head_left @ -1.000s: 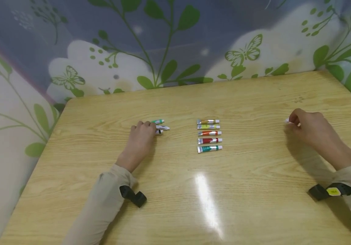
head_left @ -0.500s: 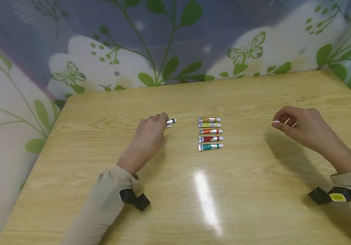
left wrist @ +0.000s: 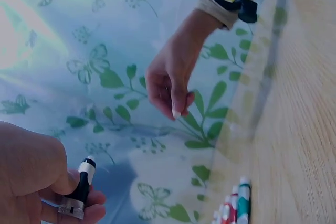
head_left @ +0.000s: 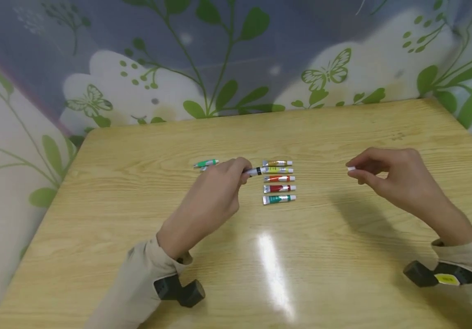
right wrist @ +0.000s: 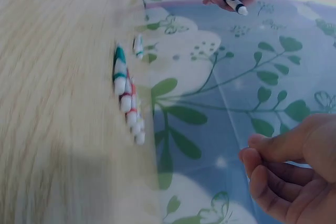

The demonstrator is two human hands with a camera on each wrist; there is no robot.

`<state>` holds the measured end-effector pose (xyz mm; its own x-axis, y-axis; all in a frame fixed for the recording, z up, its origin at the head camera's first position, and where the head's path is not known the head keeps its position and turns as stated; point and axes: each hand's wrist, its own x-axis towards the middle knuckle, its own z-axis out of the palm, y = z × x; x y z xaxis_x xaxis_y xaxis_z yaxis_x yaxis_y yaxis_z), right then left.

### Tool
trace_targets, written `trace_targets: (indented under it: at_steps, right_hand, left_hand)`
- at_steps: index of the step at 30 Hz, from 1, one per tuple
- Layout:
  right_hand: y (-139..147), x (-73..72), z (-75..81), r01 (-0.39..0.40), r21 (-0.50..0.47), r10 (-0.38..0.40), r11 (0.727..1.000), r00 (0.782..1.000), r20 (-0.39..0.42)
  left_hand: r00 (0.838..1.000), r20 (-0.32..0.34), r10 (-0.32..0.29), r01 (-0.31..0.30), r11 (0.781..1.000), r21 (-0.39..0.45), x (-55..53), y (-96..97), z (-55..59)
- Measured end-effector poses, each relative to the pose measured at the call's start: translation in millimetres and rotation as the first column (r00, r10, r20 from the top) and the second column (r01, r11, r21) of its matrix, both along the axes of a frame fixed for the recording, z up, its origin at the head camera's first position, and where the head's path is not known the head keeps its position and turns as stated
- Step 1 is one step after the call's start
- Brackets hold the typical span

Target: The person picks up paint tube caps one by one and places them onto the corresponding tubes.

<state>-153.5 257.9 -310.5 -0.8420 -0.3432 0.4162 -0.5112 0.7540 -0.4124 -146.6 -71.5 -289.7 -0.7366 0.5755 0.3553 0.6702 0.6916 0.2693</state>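
Note:
My left hand (head_left: pixel 213 196) is raised over the table and holds a black-and-white paint tube (left wrist: pixel 82 184) between thumb and fingers. The tube's white tip points right, in front of the yellow paint tube's left end in the head view. My right hand (head_left: pixel 396 183) pinches a small white piece (head_left: pixel 351 169), too small to identify surely, between thumb and forefinger above the table. Between the hands lies a column of paint tubes: ochre (head_left: pixel 278 163), yellow (head_left: pixel 279 170), orange (head_left: pixel 279 178), red (head_left: pixel 279 188) and teal (head_left: pixel 279 199), caps to the right.
A light green paint tube (head_left: pixel 206 163) lies behind my left hand, with another tube mostly hidden by the hand beside it. The wood-grain table (head_left: pixel 322 274) meets a leaf-patterned covering (head_left: pixel 170 91) at its back edge. Each wrist bears a black camera.
My left hand has picked up the black-and-white tube and carried it right, toward the column. My right hand has moved left with the white piece in its fingertips. The column stays put.

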Motion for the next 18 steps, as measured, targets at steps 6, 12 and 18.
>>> trace_targets:
  at_steps: [6, 12, 18]
  right_hand:
    - [-11, 10.7, 8.0, -0.064, -0.045, 0.061, 0.997, 0.996, -0.058]
    - [-19, 15.8, 10.0, -0.109, -0.074, 0.103, 0.991, 0.991, -0.084]
    - [-22, 22.9, 14.2, -0.123, -0.092, 0.114, 0.988, 0.988, -0.102]
  left_hand:
    - [0.999, -0.004, -0.05, 0.051, 0.998, 0.04, 17.7, 3.0, 10.9]
    - [0.998, -0.02, -0.064, 0.066, 0.995, 0.07, 21.1, 3.9, 10.1]
    - [0.994, -0.045, -0.101, 0.105, 0.99, 0.093, 22.6, 7.5, 6.6]
